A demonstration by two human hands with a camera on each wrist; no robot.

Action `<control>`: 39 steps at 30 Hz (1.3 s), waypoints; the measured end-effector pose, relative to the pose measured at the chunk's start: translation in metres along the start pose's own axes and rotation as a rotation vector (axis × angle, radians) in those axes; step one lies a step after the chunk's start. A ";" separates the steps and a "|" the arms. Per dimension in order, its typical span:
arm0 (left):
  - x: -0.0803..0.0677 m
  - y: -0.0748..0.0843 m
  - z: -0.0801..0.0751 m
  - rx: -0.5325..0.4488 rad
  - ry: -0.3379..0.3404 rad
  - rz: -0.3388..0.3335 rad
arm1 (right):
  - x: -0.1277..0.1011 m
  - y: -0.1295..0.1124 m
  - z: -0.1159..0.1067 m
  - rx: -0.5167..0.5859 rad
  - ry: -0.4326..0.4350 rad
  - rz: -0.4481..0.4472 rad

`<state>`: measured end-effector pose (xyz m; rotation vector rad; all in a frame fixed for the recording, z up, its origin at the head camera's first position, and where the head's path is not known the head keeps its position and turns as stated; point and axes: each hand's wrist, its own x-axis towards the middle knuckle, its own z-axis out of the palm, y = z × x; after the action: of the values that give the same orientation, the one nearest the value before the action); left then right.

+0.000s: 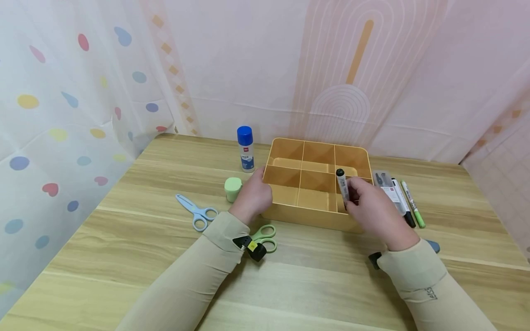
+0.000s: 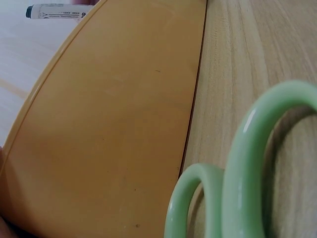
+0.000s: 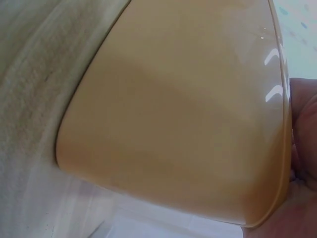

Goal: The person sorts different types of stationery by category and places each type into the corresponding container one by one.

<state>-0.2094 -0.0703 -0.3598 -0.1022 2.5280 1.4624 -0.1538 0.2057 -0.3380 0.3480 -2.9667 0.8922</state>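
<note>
An orange box [image 1: 308,218] divided into several compartments stands on the table. My left hand [image 1: 254,195] grips its left side near the front corner. Over the front right compartment, my right hand [image 1: 372,209] pinches a whiteboard marker [image 1: 343,186], which stands nearly upright with its black end on top. The marker's lower end is inside the compartment. In the left wrist view the box's front wall [image 2: 114,114] fills much of the frame, and the marker [image 2: 59,11] shows above its rim. Part of my right hand [image 3: 304,144] appears at the rim in the right wrist view.
Green scissors [image 1: 270,245] lie under my left wrist, blue scissors [image 1: 198,212] further left. A light green jar [image 1: 233,189] and a blue-capped bottle [image 1: 246,149] stand left of the box. To its right lie a clear case [image 1: 389,193], a black-and-white marker [image 1: 402,202] and a green marker [image 1: 414,205].
</note>
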 end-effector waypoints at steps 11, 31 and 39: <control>-0.001 0.000 0.000 -0.009 -0.007 -0.003 | 0.005 -0.004 -0.002 -0.047 -0.065 0.045; 0.000 0.000 0.000 -0.033 -0.008 -0.002 | 0.017 -0.008 -0.005 -0.115 -0.172 0.107; -0.001 0.001 0.000 -0.036 -0.006 -0.013 | 0.021 -0.008 -0.004 -0.126 -0.209 0.130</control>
<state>-0.2082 -0.0694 -0.3589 -0.1194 2.4927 1.5015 -0.1723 0.1970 -0.3282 0.2618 -3.2519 0.7143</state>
